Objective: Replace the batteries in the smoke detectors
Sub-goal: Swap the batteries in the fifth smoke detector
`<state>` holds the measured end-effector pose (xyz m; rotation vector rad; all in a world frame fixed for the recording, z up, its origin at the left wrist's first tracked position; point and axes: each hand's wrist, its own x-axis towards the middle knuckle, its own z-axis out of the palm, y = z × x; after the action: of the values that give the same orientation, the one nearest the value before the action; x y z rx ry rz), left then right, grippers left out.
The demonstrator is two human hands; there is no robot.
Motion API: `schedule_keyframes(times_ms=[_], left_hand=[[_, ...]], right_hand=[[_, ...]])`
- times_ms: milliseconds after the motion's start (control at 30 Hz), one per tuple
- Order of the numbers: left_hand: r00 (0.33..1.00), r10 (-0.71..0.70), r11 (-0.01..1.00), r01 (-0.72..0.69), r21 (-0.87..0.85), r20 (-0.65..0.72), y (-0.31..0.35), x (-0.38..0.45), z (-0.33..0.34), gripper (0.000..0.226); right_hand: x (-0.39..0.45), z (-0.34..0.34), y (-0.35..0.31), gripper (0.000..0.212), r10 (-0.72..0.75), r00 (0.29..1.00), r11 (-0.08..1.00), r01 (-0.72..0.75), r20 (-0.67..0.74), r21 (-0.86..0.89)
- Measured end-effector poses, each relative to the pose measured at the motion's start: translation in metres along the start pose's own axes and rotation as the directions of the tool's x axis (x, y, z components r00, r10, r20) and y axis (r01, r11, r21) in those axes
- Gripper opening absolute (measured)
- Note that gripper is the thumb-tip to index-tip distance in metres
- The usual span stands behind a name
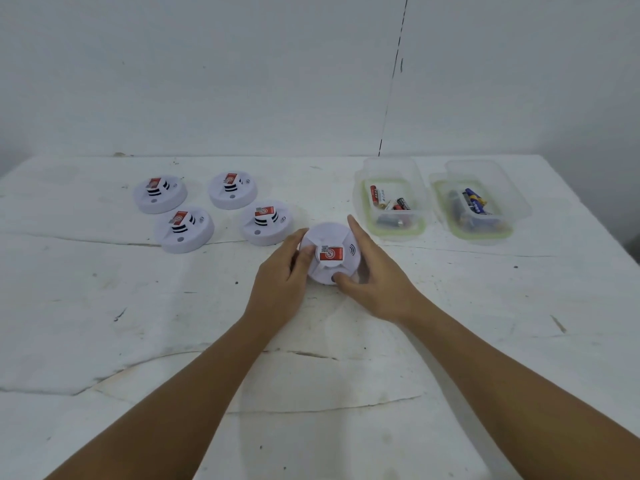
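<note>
Smoke detector [330,252] gripped by both hands | left tub [389,199]: mixed batteries | right tub [479,202]: blue batteries

Both bare forearms reach in from six o'clock, converging; left hand [282,277] curls its fingers inward at nine, right hand [372,271] cupped at three.

Five smoke detectors [330,252], two battery containers [391,199].

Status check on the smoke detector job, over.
Both hands, left and right, grip the nearest smoke detector on the table. Four more detectors wait behind. Nothing in the way.
</note>
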<state>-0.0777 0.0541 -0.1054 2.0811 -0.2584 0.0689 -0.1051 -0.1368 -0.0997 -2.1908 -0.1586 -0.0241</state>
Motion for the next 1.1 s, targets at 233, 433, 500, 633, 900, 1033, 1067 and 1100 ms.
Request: schedule_keyframes(times_ms=[233, 433, 500, 633, 900, 1033, 1067, 1100], left_hand=[[1.0, 0.014, 1.0, -0.014, 0.003, 0.012, -0.0029, 0.0023, 0.0007, 0.036], [1.0, 0.012, 1.0, -0.012, 0.004, 0.003, -0.0018, 0.0026, 0.0015, 0.036], [1.0, 0.006, 1.0, -0.006, 0.008, 0.004, -0.001, 0.0026, 0.0016, 0.037], [1.0, 0.012, 1.0, -0.012, 0.01, 0.007, -0.0012, 0.0024, 0.0014, 0.036], [1.0, 0.024, 1.0, -0.024, 0.013, 0.004, -0.0025, 0.0019, 0.0019, 0.037], [0.999, 0.034, 0.999, -0.035, 0.015, 0.005, -0.0012, 0.0018, 0.0016, 0.035], [0.999, 0.036, 0.999, -0.037, 0.015, 0.004, -0.0011, 0.0019, 0.0016, 0.035], [0.999, 0.037, 0.999, -0.037, 0.015, 0.004, -0.0008, 0.0017, 0.0015, 0.035]], right_hand=[[0.0011, 0.0015, 0.0032, 0.098, -0.006, 1.0, 1.0, 0.006, -0.004, -0.012], [0.0026, 0.0022, 0.0053, 0.1, -0.006, 1.0, 1.0, 0.005, -0.015, -0.024], [0.003, 0.0027, 0.006, 0.1, -0.001, 1.0, 1.0, 0.001, -0.011, -0.016], [0.0036, 0.0029, 0.0065, 0.101, 0.001, 1.0, 1.0, -0.001, -0.011, -0.027], [0.0047, 0.0036, 0.0094, 0.1, -0.011, 1.0, 0.998, 0.009, -0.023, -0.055], [0.0044, 0.0035, 0.009, 0.1, -0.011, 0.999, 0.998, 0.009, -0.03, -0.058], [0.0043, 0.0038, 0.0092, 0.1, -0.012, 0.999, 0.998, 0.01, -0.03, -0.058], [0.0044, 0.0039, 0.0091, 0.1, -0.012, 0.999, 0.998, 0.01, -0.03, -0.058]])
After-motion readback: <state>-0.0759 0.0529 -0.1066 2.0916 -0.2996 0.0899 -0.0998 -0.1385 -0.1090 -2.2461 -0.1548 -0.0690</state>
